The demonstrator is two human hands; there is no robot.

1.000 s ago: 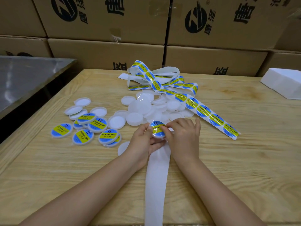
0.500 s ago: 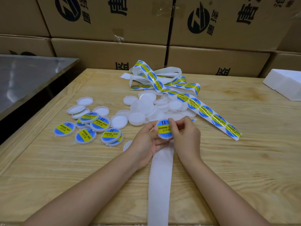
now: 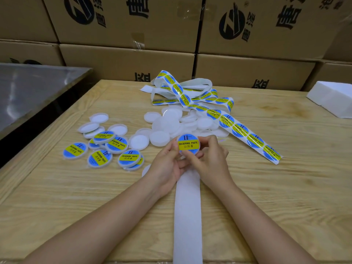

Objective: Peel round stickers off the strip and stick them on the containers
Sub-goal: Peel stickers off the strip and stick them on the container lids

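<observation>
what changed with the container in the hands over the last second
The small round white container with the blue and yellow sticker has been tilted up to face the camera, so its label now reads plainly; a second ago it lay flatter under the fingers. Both the left hand and right hand keep their grip on it. The labelled containers, plain white containers and sticker strip stayed put.

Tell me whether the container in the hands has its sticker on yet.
On: the sticker covers the container's face, held between left hand and right hand.

Warehouse packing bench; stacked cartons (image 3: 123,21)
</observation>
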